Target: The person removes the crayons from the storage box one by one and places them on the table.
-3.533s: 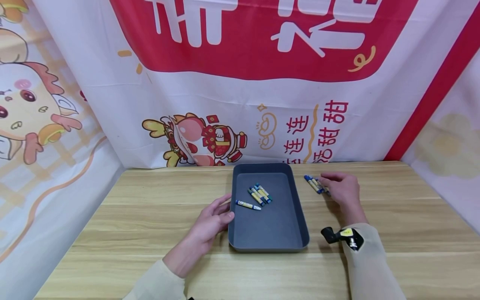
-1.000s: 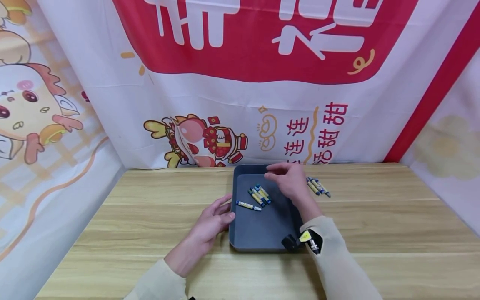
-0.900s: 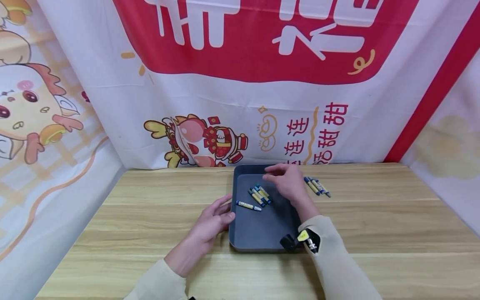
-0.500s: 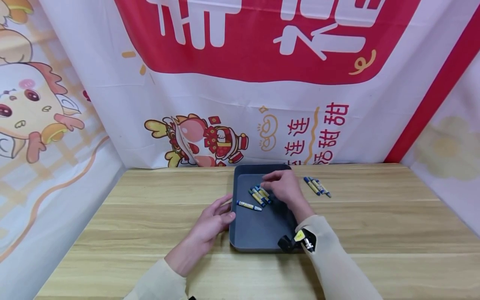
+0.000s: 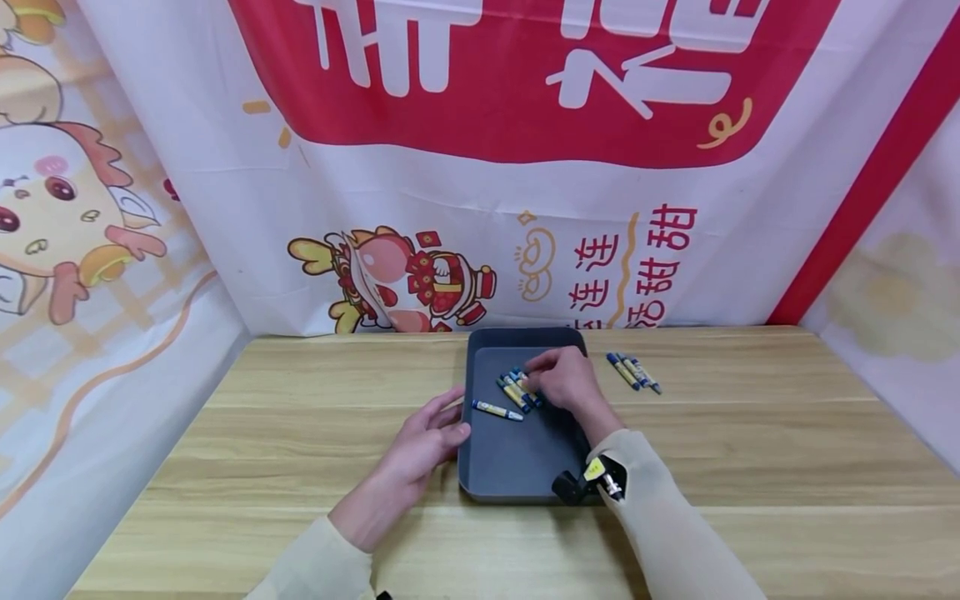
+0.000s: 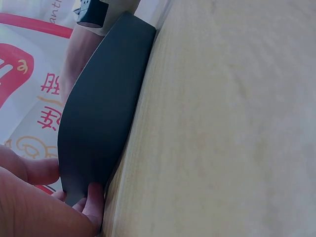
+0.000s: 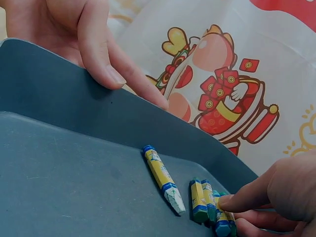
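A dark grey rectangular tray [image 5: 525, 467] sits on the wooden table. My left hand [image 5: 423, 442] holds its left wall, thumb at the rim and other fingers against the outside, as the left wrist view shows. Inside the tray, a white crayon [image 7: 163, 177] in a yellow-and-blue wrapper lies apart near the left wall. Beside it several green and blue crayons [image 7: 200, 200] lie side by side. My right hand [image 5: 566, 379] reaches into the tray and pinches the rightmost crayon of this row, its thumb [image 7: 234, 197] on the wrapper; the fingers partly hide that crayon.
Right of the tray, a small row of blue crayons [image 5: 624, 372] lies on the table [image 5: 750, 433]. A printed white-and-red cloth [image 5: 420, 192] hangs behind the table's far edge. The right sleeve [image 5: 667, 517] crosses the tray's front right corner.
My right hand has come from the table crayons on the right, over the tray's far end, then down and left onto the crayons inside. The left hand and tray stay put.
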The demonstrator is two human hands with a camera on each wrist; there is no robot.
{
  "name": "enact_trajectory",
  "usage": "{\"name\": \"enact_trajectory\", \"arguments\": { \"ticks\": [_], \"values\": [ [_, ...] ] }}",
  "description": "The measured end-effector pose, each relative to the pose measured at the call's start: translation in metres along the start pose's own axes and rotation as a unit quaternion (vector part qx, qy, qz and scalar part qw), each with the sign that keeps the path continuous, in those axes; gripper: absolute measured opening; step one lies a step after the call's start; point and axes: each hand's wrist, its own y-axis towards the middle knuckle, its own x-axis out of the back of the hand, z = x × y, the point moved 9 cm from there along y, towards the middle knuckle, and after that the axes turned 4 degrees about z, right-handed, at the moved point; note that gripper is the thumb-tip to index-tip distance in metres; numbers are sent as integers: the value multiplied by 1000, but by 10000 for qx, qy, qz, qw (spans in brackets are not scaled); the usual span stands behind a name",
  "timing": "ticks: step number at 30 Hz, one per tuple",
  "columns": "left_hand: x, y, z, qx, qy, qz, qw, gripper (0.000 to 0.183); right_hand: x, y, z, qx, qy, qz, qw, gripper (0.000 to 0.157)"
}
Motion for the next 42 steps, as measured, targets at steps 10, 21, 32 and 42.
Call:
{"name": "enact_trajectory", "arguments": {
  "ticks": [10,21,32,42],
  "values": [
    [0,-1,-1,8,16,11,10000,61,-5,2,4,205,-109,0,9997,28],
    [0,-1,-1,-16,36,23,10000,61,4,0,7,290,146,-240,9992,20],
    [-1,-1,-1,12,35,92,10000,60,21,-5,12,426,347,-417,9976,17],
    [-1,-1,-2,-12,11,67,10000,61,40,-11,17,912,376,-355,9945,22]
  ]
}}
